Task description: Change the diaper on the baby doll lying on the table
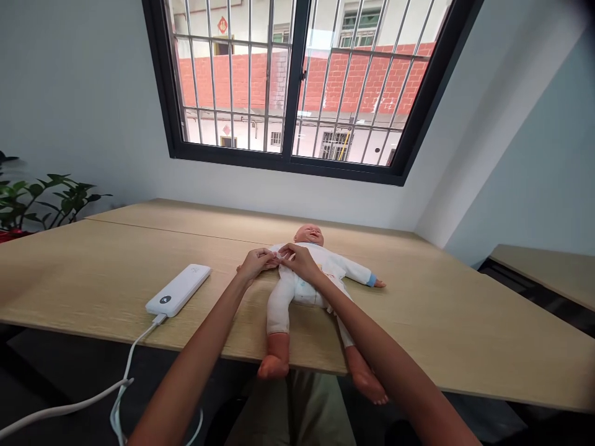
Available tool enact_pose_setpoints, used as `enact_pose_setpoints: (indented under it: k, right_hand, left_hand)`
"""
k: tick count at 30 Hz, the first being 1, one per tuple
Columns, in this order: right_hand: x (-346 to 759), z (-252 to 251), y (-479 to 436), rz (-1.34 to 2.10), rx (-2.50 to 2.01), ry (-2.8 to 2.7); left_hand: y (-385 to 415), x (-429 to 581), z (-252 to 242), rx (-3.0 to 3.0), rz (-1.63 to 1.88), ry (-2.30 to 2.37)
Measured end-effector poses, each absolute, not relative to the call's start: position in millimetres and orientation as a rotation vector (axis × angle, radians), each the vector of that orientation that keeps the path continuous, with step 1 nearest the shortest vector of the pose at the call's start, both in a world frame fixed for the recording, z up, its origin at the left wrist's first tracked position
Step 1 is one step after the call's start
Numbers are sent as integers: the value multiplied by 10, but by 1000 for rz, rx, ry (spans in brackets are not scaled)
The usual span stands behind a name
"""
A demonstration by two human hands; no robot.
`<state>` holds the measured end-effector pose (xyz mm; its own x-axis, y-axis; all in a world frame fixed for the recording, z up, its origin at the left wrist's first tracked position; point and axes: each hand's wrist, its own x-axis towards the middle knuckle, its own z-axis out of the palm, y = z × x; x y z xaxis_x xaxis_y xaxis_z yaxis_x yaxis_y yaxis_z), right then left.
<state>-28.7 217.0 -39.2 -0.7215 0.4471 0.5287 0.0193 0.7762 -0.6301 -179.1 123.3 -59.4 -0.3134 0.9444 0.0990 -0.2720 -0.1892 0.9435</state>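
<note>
While the white-clothed plastic baby doll [297,288] lies legs toward six o'clock, the left hand [255,263] and right hand [301,260] pinch its chest cloth.

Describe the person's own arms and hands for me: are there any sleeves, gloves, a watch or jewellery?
Both forearms are bare as far up as the picture shows, with no sleeve edge in view. The left hand and right hand wear no gloves. No watch, bracelet or band shows at either wrist. The fingers are too small in the picture to tell whether there is a ring.
</note>
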Motion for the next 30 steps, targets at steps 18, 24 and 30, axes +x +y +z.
enact_pose_setpoints:
  k: [18,24,30]
  right_hand:
    - [-293,-458,2227,693,-547,-2160]
    - [-280,-446,2238,549,-722,-2168]
    - [-280,-411,2189,338,-871,-2353]
  left_hand:
    - [1198,-1752,-586,963,1675,1130]
    - [1217,-1759,-610,926,1691,1162]
    - [1218,-1738,-592,963,1702,1157]
